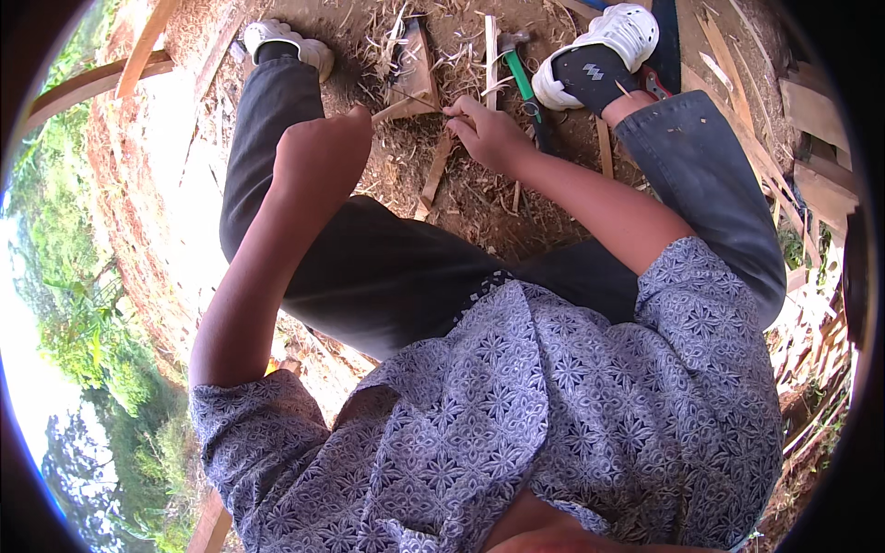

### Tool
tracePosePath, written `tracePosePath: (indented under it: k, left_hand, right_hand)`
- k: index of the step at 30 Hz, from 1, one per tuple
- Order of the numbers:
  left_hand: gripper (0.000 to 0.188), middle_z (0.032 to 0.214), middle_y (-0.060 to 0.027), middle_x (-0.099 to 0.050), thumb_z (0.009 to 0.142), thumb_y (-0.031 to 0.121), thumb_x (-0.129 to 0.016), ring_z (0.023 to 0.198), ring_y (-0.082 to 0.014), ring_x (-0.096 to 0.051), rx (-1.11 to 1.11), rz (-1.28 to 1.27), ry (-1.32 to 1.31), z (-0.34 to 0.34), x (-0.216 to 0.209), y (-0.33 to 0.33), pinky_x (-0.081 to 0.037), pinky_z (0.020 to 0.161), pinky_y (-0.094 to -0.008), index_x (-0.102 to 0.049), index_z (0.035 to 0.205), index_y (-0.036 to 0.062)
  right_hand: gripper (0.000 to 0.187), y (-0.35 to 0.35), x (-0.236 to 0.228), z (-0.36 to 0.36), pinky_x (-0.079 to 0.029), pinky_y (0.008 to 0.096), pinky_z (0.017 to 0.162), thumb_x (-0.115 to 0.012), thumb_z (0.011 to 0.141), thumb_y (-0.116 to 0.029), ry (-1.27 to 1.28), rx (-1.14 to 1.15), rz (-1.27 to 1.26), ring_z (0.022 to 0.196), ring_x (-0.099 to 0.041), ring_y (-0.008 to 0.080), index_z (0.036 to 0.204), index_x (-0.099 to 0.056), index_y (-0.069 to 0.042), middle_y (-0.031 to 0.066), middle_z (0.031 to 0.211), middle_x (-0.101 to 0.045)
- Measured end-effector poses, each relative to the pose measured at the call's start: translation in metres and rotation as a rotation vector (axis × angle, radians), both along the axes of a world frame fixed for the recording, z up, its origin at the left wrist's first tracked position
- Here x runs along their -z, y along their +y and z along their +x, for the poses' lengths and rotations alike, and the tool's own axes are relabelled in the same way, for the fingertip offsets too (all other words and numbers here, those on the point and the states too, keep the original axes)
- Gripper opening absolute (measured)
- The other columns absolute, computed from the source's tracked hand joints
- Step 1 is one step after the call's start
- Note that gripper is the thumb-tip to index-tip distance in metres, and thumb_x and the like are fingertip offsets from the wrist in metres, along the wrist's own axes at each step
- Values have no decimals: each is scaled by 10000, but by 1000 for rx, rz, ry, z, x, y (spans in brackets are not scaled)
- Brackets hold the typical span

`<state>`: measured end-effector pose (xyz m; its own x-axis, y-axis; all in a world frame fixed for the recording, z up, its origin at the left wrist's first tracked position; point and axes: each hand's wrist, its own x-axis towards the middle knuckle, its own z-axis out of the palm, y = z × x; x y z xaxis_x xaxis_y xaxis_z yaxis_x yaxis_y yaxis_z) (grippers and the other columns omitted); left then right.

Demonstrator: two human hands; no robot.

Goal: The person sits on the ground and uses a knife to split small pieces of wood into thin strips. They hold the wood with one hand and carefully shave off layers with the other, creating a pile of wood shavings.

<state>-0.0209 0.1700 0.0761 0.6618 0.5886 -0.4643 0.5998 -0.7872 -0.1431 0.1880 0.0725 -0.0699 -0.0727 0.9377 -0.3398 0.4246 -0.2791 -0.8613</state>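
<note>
My left hand (323, 152) is closed in a fist above my left knee. A short pale wooden piece (391, 110) shows just past its thumb side; what the fist grips is mostly hidden. Across from it, my right hand (489, 136) pinches the end of a thin dark strip (431, 104) between thumb and fingers. That strip slants over the near end of a wooden block (417, 69), which lies on the ground between my feet. Just right of the block lies a hammer (518, 74) with a green handle, apart from my right hand.
Wood shavings and narrow wooden offcuts (435, 175) litter the dirt. My white shoes (604, 51) flank the work spot. By the right shoe are a red-handled tool (654, 85) and a long dark flat piece (666, 41). Planks (816, 115) are piled at the right.
</note>
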Motion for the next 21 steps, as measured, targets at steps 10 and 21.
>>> tracePosePath:
  k: [10,21]
  left_hand:
    - [51,680,-57,-701,928,93,-589,645,-235,-742,28,47,-64,17,-3,-1,-562,509,-378,-613,882,95]
    - [181,718,-82,-688,1038,240,-556,657,-293,-714,-73,-30,35,26,-3,2,-550,560,-435,-582,944,88]
  right_hand:
    - [226,-6,53,6,-533,457,722,-577,1028,-247,13,73,161,843,-733,344,1206,-606,-110,150,873,-735]
    - [244,-1,62,0,-508,437,704,-555,1047,-206,4,91,127,797,-720,314,1254,-568,-78,161,842,-706]
